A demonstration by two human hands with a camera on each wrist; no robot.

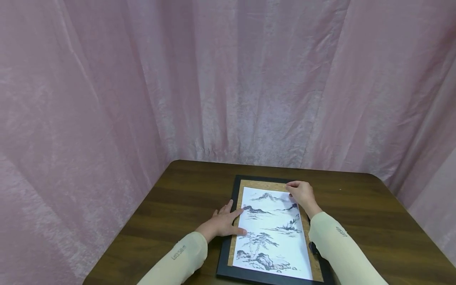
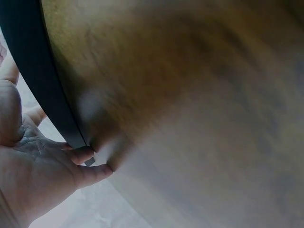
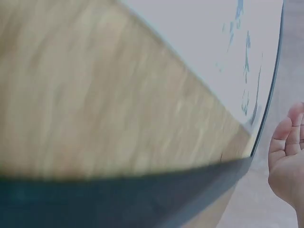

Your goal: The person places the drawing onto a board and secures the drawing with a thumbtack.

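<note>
A white sheet of paper (image 1: 270, 237) with a printed ink landscape lies over a tan backing board (image 1: 265, 185) inside a black picture frame (image 1: 235, 273). My left hand (image 1: 222, 223) spreads over the frame's left side, with thumb and index finger reaching the sheet's left edge; in the left wrist view its fingertips are at the frame's dark rim. The right hand (image 1: 302, 194) bends over the sheet's top right corner, thumb and index close together at the edge. Its curled fingers (image 3: 279, 142) show in the right wrist view; I cannot tell whether it pinches the sheet.
A dark brown wooden table (image 1: 192, 186) bears the frame, close to the person. Pink velvety curtains (image 1: 228, 79) hang behind and at both sides. Below the right forearm, a small dark object (image 1: 312, 248) shows at the frame's right side.
</note>
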